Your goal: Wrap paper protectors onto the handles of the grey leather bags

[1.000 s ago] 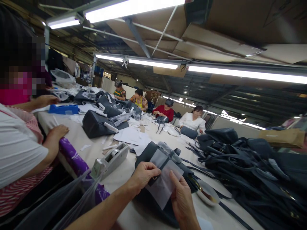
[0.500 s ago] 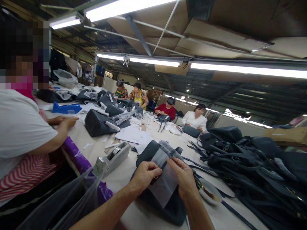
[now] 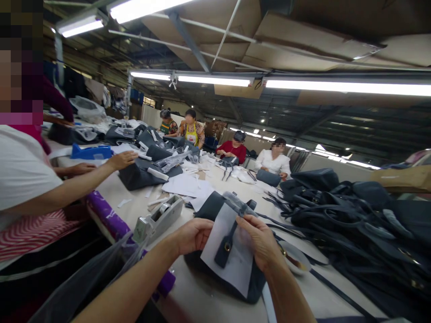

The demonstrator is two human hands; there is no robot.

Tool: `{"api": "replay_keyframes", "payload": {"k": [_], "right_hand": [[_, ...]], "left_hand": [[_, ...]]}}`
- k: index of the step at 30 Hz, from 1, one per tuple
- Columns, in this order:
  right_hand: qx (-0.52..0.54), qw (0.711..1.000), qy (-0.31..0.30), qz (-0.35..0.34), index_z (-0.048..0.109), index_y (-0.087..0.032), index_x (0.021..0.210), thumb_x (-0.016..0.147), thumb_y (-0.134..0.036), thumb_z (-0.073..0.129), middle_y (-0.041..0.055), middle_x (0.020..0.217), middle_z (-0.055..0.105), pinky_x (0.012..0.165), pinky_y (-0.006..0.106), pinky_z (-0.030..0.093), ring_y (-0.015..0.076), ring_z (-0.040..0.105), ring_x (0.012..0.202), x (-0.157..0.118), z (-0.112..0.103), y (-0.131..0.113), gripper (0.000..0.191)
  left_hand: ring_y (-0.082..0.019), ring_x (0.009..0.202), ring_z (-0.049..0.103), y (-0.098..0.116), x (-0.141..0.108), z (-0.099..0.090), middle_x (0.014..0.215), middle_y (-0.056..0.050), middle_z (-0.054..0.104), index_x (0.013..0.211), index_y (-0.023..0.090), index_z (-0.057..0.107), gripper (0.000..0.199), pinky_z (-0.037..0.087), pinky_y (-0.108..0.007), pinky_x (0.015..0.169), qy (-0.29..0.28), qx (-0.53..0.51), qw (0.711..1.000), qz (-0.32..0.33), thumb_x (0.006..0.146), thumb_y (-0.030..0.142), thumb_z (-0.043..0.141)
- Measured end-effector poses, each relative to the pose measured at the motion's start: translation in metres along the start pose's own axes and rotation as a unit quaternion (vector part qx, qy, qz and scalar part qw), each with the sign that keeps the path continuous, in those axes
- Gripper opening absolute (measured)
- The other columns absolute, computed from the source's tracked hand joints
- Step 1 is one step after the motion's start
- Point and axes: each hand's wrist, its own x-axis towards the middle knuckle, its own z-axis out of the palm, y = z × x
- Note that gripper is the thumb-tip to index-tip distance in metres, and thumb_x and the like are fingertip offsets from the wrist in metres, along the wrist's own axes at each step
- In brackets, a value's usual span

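A dark blue-grey handbag (image 3: 208, 204) lies on the table before me. A thin white paper sheet (image 3: 242, 269) is spread across its front, beneath a dark strap tab (image 3: 221, 255) with a gold-coloured fitting. My left hand (image 3: 193, 235) is closed, pinching the sheet's left edge between thumb and fingers. At the upper right of the sheet, my right hand (image 3: 257, 237) is closed with its fingertips on the paper beside the strap. Clear plastic wrap (image 3: 235, 202) covers part of the bag's top.
A tape dispenser (image 3: 160, 220) stands left of the bag, near a purple plastic-wrapped roll (image 3: 109, 215). Dark bags and straps (image 3: 353, 220) pile up at right, by a tape roll (image 3: 296, 260). A co-worker's arm (image 3: 84, 184) reaches in from the left; several people sit opposite.
The sheet has shifted from over the strap tab to under it, exposing the tab and fitting. My left hand has moved left to the sheet's edge. The co-worker's hand has reached toward a bag.
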Motion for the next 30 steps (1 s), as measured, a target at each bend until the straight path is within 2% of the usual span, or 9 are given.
{"api": "replay_keyframes", "payload": {"k": [3,6,10,15,19,23,25,27,30], "right_hand": [[-0.017,1.0,0.002,-0.001,0.066,-0.016,0.071,0.048,-0.038,0.089,-0.0031,0.055,0.064,0.041,0.021,0.041,0.0095,0.051,0.042,-0.003,0.0,-0.002,0.04],[-0.033,0.999,0.005,-0.003,0.066,-0.016,0.072,0.049,-0.04,0.088,-0.0037,0.053,0.062,0.04,0.021,0.038,0.0094,0.05,0.041,-0.005,0.001,-0.003,0.04],[-0.05,0.999,0.015,-0.009,0.064,-0.015,0.066,0.046,-0.041,0.088,-0.0041,0.049,0.059,0.039,0.021,0.036,0.0088,0.047,0.039,-0.006,0.002,-0.006,0.04],[-0.065,0.998,0.017,-0.017,0.064,-0.015,0.064,0.046,-0.041,0.085,-0.0039,0.045,0.057,0.038,0.02,0.032,0.0081,0.045,0.037,-0.01,0.003,-0.009,0.038],[-0.079,0.997,0.018,-0.013,0.066,-0.015,0.067,0.045,-0.038,0.086,-0.0025,0.045,0.06,0.04,0.022,0.035,0.0108,0.048,0.038,-0.011,0.003,-0.01,0.038],[-0.063,0.998,0.018,-0.025,0.071,-0.015,0.078,0.046,-0.041,0.086,-0.0012,0.053,0.064,0.046,0.025,0.04,0.0139,0.053,0.045,-0.008,-0.004,-0.007,0.044],[-0.065,0.995,0.05,-0.051,0.071,-0.016,0.088,0.052,-0.05,0.082,0.0007,0.063,0.068,0.052,0.028,0.044,0.0174,0.058,0.055,-0.013,-0.012,-0.004,0.051],[-0.119,0.978,0.133,-0.11,0.07,-0.019,0.093,0.061,-0.06,0.074,0.0029,0.076,0.071,0.061,0.03,0.046,0.021,0.061,0.069,-0.027,-0.02,0.003,0.052],[-0.252,0.912,0.261,-0.193,0.067,-0.022,0.085,0.073,-0.07,0.056,0.004,0.077,0.068,0.067,0.03,0.045,0.0223,0.06,0.076,-0.063,-0.024,0.021,0.05]], "left_hand": [[-0.012,0.055,0.059,0.003,0.005,0.01,0.061,-0.003,0.066,0.07,0.011,0.068,0.024,0.046,-0.023,0.059,0.017,0.056,0.998,0.022,0.052,0.022,0.079],[-0.011,0.051,0.055,0.005,0.01,0.021,0.056,-0.001,0.062,0.065,0.011,0.068,0.031,0.043,-0.024,0.056,0.033,0.099,0.994,0.029,0.05,0.033,0.083],[-0.007,0.043,0.045,0.008,0.018,0.024,0.051,0.002,0.055,0.061,0.012,0.065,0.037,0.033,-0.022,0.047,0.033,0.161,0.986,0.019,0.052,0.044,0.081],[-0.005,0.037,0.034,0.01,0.022,0.031,0.043,0.007,0.042,0.051,0.016,0.052,0.043,0.022,-0.021,0.039,-0.003,0.203,0.979,0.033,0.057,0.051,0.075],[-0.008,0.036,0.038,0.009,0.021,0.044,0.044,0.005,0.045,0.053,0.017,0.051,0.041,0.024,-0.022,0.036,0.027,0.264,0.962,0.065,0.061,0.052,0.07],[-0.008,0.039,0.039,0.008,0.021,0.055,0.044,0.006,0.044,0.057,0.017,0.053,0.029,0.027,-0.02,0.038,0.056,0.287,0.951,0.101,0.066,0.042,0.067],[-0.008,0.04,0.04,0.008,0.021,0.058,0.045,0.006,0.045,0.06,0.017,0.055,0.023,0.027,-0.02,0.038,0.072,0.266,0.955,0.106,0.065,0.037,0.066],[-0.008,0.04,0.041,0.007,0.022,0.061,0.046,0.006,0.047,0.061,0.017,0.056,0.021,0.029,-0.019,0.038,0.089,0.225,0.966,0.095,0.063,0.036,0.065],[-0.007,0.039,0.041,0.002,0.025,0.064,0.046,0.007,0.046,0.06,0.018,0.055,0.024,0.033,-0.02,0.039,0.105,0.16,0.978,0.08,0.059,0.037,0.068]]}}
